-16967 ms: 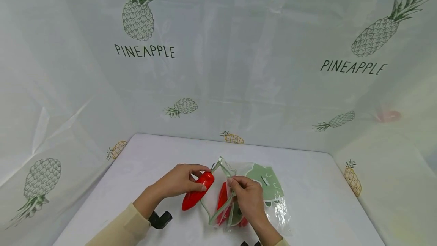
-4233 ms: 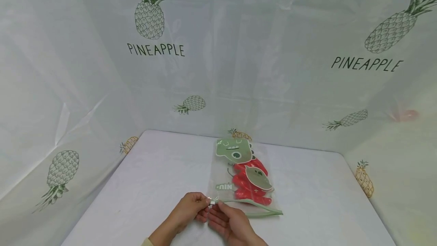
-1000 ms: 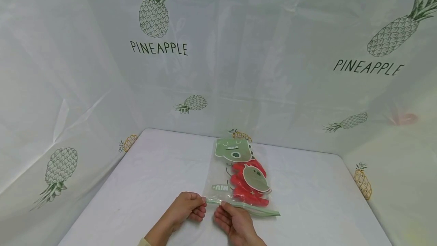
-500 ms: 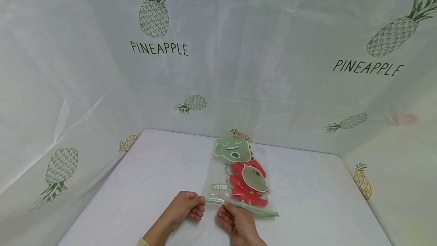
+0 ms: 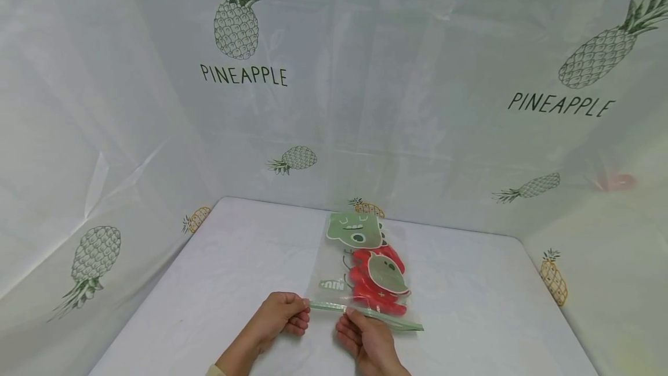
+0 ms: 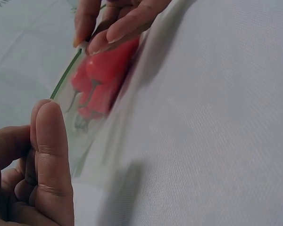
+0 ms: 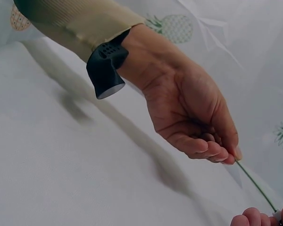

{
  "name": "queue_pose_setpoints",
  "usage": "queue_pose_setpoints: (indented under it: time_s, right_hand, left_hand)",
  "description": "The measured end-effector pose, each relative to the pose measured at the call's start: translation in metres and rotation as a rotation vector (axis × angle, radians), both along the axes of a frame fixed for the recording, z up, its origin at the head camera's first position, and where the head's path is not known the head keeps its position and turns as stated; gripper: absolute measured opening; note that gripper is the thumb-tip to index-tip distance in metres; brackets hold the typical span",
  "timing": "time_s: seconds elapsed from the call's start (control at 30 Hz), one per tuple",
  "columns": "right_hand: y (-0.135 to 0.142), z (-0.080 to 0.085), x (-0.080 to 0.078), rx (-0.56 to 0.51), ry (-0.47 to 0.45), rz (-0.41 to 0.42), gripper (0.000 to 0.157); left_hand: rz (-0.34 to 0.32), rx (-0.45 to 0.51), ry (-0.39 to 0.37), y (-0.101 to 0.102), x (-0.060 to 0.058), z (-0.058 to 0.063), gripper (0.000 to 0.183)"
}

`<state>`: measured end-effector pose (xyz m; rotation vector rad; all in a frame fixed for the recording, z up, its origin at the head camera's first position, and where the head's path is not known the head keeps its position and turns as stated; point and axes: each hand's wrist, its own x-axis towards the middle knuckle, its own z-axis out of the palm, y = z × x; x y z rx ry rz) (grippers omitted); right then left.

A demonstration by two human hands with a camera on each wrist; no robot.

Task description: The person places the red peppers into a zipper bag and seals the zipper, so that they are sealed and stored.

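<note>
A clear zip bag (image 5: 326, 266) with green cartoon prints lies flat on the table, its green zip strip (image 5: 402, 324) facing me. Several red peppers (image 5: 377, 302) with dark stems are inside. My left hand (image 5: 279, 318) pinches the strip's left corner between thumb and forefinger. Some way to the right, my right hand (image 5: 367, 338) pinches a small whitish slider (image 7: 277, 215) on the strip. In the right wrist view the strip runs as one thin taut line between the hands. Peppers (image 6: 104, 70) show beneath my right fingers in the left wrist view.
The white table (image 5: 235, 248) has its far edge just behind the bag. A pineapple-printed curtain (image 5: 365, 103) surrounds it at the back and sides. A black wrist camera (image 7: 106, 70) sits on my left wrist.
Earlier, my left hand held a pepper at the bag's mouth. Since then the mouth has narrowed, my right hand has slid rightward along the strip, and the bag has shifted slightly left.
</note>
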<state>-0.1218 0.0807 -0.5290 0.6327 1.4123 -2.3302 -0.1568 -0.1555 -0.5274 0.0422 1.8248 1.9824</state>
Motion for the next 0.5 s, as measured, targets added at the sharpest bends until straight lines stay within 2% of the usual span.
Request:
queue_pose_setpoints:
  time_s: [0.3,0.5]
  right_hand:
    - [0.003,0.0011,-0.0002,0.025,0.005,-0.002,0.036]
    - [0.0065,0.0021,0.0011,0.043,0.027,-0.01,0.036]
  left_hand:
    - [0.005,0.001,0.003,-0.0026,0.0016,0.0033,0.03]
    - [0.008,-0.019,0.005,-0.0048,-0.0013,-0.0028,0.031]
